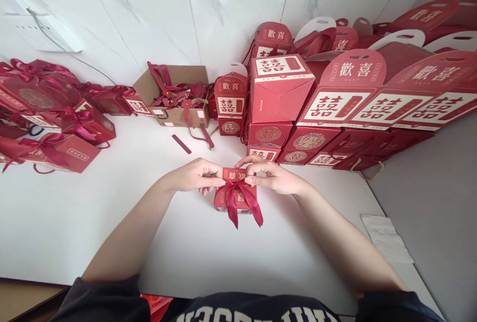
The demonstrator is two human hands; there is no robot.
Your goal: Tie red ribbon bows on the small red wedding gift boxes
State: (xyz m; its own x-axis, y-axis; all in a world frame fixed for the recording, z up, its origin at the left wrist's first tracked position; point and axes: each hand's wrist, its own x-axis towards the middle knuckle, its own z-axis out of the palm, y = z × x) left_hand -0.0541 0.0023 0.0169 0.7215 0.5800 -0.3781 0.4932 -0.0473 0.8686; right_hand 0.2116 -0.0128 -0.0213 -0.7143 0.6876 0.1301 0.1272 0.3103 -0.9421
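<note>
A small red gift box (220,202) with printed characters stands on the white table in front of me. Round its top sits a dark red ribbon (232,205) in a bow, both tails hanging down the near face. At the bow's left side, my left hand (197,175) is closed, thumb and fingers pinching the ribbon. From the right, my right hand (274,177) pinches the ribbon on the other side, its index finger bent over the box top. The fingers hide most of the bow's loops.
Stacked red gift boxes (281,98) rise at the back right. Behind the hands, an open cardboard box (179,117) holds red straps, with a loose strap (181,144) before it. Ribboned boxes (70,153) lie at left. White paper (385,235) lies at right.
</note>
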